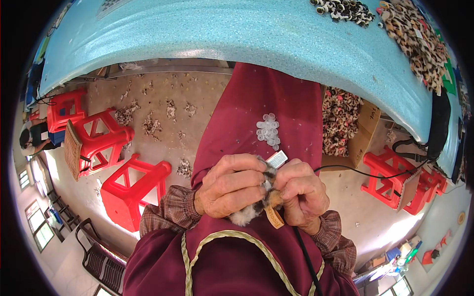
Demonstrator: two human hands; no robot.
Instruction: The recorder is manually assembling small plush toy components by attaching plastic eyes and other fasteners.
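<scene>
Close to my body, both hands hold one small furry plush piece (244, 216) in white, brown and black. My left hand (231, 185) wraps its fingers round the left side of it. My right hand (302, 193) pinches its right side between thumb and fingers. A white fabric label (277, 159) sticks up between the hands, and a tan tag (274, 217) hangs below. Much of the plush is hidden by my fingers. On my maroon apron (237, 133), just beyond the hands, lies a small heap of translucent plastic washers (268, 131).
A blue-covered table (237, 34) curves across the far side. Black-and-white plastic eyes (345, 12) and a pile of furry pieces (414, 42) lie on it. A cardboard box (364, 130) of similar pieces stands below. Red stools (131, 190) flank me; a person (33, 140) is far left.
</scene>
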